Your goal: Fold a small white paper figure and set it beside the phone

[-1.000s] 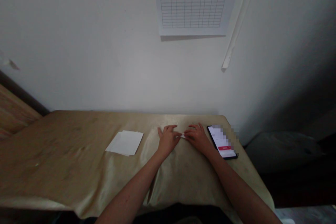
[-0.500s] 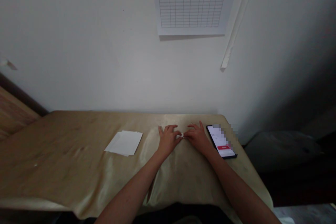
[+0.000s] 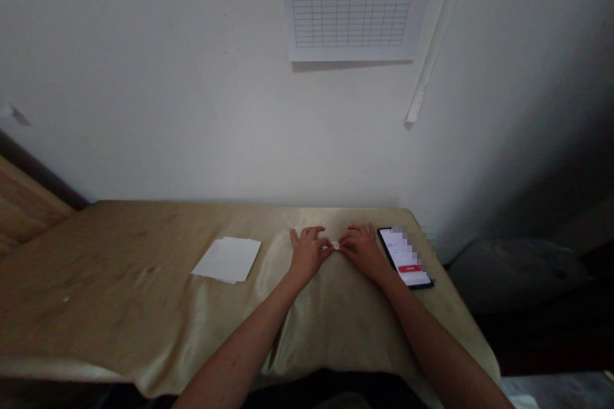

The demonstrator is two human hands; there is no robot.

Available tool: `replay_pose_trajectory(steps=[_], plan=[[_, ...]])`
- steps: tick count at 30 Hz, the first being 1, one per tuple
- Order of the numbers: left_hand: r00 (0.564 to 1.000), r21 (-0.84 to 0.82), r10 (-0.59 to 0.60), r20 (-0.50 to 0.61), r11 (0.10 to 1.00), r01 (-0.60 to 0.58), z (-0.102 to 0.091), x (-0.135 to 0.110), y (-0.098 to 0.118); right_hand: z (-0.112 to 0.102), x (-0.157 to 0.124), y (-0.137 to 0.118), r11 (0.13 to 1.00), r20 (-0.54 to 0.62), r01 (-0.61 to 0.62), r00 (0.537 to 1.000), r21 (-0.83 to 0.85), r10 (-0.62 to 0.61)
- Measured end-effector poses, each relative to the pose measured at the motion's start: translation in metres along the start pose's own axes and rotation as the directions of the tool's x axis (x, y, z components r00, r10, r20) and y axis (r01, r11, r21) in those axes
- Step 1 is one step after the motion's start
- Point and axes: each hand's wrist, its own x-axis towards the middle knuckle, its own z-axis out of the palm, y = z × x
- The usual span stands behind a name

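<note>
My left hand (image 3: 307, 253) and my right hand (image 3: 362, 249) rest side by side on the tan cloth-covered table (image 3: 119, 268), fingertips meeting. Between them they pinch a small white piece of paper (image 3: 335, 245), most of it hidden under the fingers. Both hands have their fingers curled down onto it. A stack of white paper sheets (image 3: 228, 259) lies to the left of my left hand. A lit phone (image 3: 405, 258) lies just right of my right hand.
A white wall rises behind the table, with a gridded chart (image 3: 351, 3) pinned high up and a white strip (image 3: 432, 45) leaning beside it. Wooden furniture (image 3: 23, 204) stands at the left. A dark cushion-like shape (image 3: 518, 268) sits right of the table.
Both hands stay at the same spot, fingers shifting slightly on the small paper. The view has barely moved.
</note>
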Motion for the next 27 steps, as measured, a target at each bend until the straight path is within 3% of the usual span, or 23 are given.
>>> replay_pose_trajectory(steps=[11,27], plan=[[0.999,-0.008,0.040,-0.021,0.999,-0.041,0.005,0.000,0.000,-0.001,0.000,-0.002,1.000,0.035,-0.001,0.999,-0.027,0.002],[0.994,-0.112,-0.102,-0.029,0.989,0.098,0.015,0.007,-0.001,0.007,0.002,-0.002,0.975,-0.039,-0.158,0.987,-0.153,0.154]])
